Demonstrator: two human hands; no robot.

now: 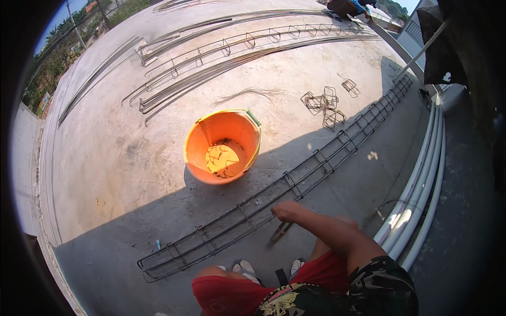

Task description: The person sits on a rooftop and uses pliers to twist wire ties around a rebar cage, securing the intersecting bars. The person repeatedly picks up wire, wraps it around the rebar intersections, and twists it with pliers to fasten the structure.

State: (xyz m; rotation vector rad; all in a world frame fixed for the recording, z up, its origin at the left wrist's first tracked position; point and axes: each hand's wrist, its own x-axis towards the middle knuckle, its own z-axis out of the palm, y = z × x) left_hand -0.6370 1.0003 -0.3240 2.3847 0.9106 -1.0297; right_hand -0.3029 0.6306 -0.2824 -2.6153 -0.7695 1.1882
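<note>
My right hand (285, 211) is closed in a fist above the near part of a long rebar cage (242, 211). From below the fist sticks out a dark plier-like tool (279, 234) with a touch of orange-red on it, partly blurred. The cage runs diagonally over the concrete, from close to my feet up to the far right, with rectangular stirrups along its bars. Beyond it stands an orange bucket (196, 152) with a yellow rim, holding a few short, dark, thin pieces at the bottom. My left hand is out of the picture.
Loose stirrups (331, 101) lie past the cage. Thin wires (253, 94), long rebars (211, 71) and another cage (247, 41) spread farther back. White pipes (421, 179) line the right side. Another person (345, 7) is at the far top right.
</note>
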